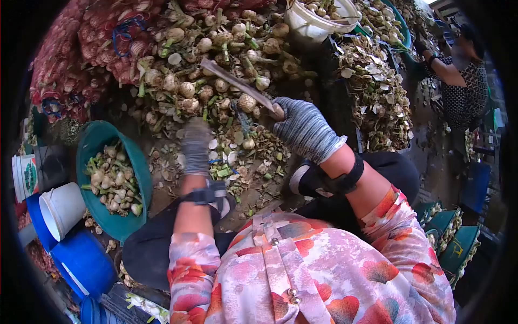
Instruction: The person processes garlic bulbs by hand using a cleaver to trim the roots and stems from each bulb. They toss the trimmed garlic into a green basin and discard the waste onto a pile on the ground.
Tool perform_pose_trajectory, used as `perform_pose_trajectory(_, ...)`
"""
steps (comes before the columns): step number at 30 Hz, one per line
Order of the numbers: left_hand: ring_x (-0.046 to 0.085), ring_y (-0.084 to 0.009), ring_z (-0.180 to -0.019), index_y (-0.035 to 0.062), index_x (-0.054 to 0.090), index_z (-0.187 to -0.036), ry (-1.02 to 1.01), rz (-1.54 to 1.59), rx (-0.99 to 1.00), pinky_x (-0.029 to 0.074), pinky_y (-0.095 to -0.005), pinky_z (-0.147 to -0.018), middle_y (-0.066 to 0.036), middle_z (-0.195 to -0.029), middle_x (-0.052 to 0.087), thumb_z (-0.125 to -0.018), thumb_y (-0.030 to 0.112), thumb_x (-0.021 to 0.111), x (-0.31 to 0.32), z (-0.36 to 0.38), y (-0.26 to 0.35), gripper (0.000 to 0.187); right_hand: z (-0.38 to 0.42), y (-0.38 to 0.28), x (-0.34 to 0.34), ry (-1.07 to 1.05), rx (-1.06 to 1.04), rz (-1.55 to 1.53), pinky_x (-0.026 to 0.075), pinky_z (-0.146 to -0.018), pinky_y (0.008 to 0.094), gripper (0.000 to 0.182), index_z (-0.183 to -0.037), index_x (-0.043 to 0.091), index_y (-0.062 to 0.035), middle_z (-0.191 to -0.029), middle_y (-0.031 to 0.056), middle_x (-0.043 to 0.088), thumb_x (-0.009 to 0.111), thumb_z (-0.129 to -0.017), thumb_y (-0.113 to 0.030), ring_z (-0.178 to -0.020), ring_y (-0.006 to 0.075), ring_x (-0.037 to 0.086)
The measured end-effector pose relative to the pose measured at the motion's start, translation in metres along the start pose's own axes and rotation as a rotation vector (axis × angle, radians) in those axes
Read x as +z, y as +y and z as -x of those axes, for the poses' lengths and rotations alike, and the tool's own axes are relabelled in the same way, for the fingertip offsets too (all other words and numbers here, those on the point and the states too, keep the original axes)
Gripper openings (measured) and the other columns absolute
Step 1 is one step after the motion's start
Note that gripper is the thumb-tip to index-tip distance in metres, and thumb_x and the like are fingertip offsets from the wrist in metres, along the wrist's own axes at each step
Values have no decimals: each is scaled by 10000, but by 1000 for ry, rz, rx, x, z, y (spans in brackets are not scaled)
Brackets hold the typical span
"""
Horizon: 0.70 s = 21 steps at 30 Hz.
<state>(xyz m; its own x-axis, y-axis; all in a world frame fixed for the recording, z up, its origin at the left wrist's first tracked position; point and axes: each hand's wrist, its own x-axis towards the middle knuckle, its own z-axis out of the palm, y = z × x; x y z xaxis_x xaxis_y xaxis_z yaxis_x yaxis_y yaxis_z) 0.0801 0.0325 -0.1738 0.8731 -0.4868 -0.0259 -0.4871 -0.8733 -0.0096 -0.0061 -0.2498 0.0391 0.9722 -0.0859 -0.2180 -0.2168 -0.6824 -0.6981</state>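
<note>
My right hand (305, 127), in a grey knitted glove, is closed round the handle of a knife (240, 85). Its long, dull blade points up and left over a heap of garlic bulbs (221, 38) with cut stalks and loose skins. My left hand (196, 143), gloved the same way, is smeared by motion at the near edge of the heap. Its fingers cannot be made out, nor whether anything is in them. Left of that hand, a green basin (144, 183) holds several trimmed garlic bulbs (112, 181).
Red mesh sacks (102, 48) are stacked at the upper left. Blue tubs (83, 262) and a white bucket (62, 208) stand at the left. A white tub (310, 24) and a crate of trimmings (375, 97) stand at the right; beyond, another person (461, 86) sits among green basins.
</note>
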Motion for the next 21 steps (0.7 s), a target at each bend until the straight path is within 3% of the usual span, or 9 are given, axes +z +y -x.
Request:
perform_pose_trajectory(1,625,-285,-952,76,610,-1123,242,123,261,500,-365,-835,-149,-1058,642,-813,77,551,35,10,40,316,-1,6,3,16,-4,19,501,-655,377,268,-942,630,-59,-753,165,638,693,-854,-304,-675,351,596)
perform_pose_trajectory(3,626,-287,-986,80,613,-1132,-95,542,113,507,-381,-829,-141,-1075,645,-835,72,532,4,15,109,308,-3,16,7,-33,47,-4,505,-662,380,239,-951,635,-62,-753,166,638,691,-845,-268,-692,358,604)
perform_pose_trajectory(4,626,-287,-986,80,613,-1132,-101,554,116,507,-381,-829,-141,-1075,645,-835,72,532,2,11,122,308,-3,19,7,-36,59,3,505,-662,380,239,-951,635,-62,-753,166,638,691,-845,-268,-692,358,604)
perform_pose_trajectory(6,639,-297,-969,93,619,-1125,-378,118,80,518,-409,-801,-141,-1034,658,-844,63,525,5,1,140,297,-3,24,4,-69,87,-2,508,-672,381,220,-970,638,-64,-768,168,640,687,-826,-224,-711,360,613)
perform_pose_trajectory(9,655,-301,-919,115,626,-1116,-458,48,197,524,-430,-770,-135,-985,668,-847,59,519,42,-14,126,295,-4,29,4,-54,99,-31,511,-686,385,232,-994,637,-67,-786,174,644,685,-808,-196,-732,363,621)
perform_pose_trajectory(10,659,-321,-884,150,625,-1147,-449,88,241,524,-434,-780,-163,-961,666,-825,141,601,61,-19,118,324,-6,31,4,-54,102,-22,513,-698,389,253,-1008,633,-65,-798,176,646,689,-808,-210,-749,366,623)
perform_pose_trajectory(15,622,-341,-961,183,638,-1192,-511,404,26,497,-434,-844,-213,-1058,627,-682,382,783,-20,-39,104,566,-14,31,1,-86,146,-39,512,-745,445,332,-962,639,-26,-849,224,662,700,-789,-303,-839,400,640)
perform_pose_trajectory(18,562,-276,-1058,94,623,-1184,16,646,-11,459,-376,-931,-137,-1134,584,-787,287,745,-49,-21,89,457,-12,29,5,-80,165,-172,507,-728,438,325,-956,638,-31,-827,218,661,665,-831,-329,-810,399,637)
perform_pose_trajectory(21,568,-216,-1054,72,576,-1221,82,1044,50,470,-346,-913,-103,-1131,589,-880,268,672,-67,-22,82,404,-9,28,7,-70,112,-141,506,-723,437,330,-965,638,-31,-830,213,662,667,-828,-329,-806,398,635)
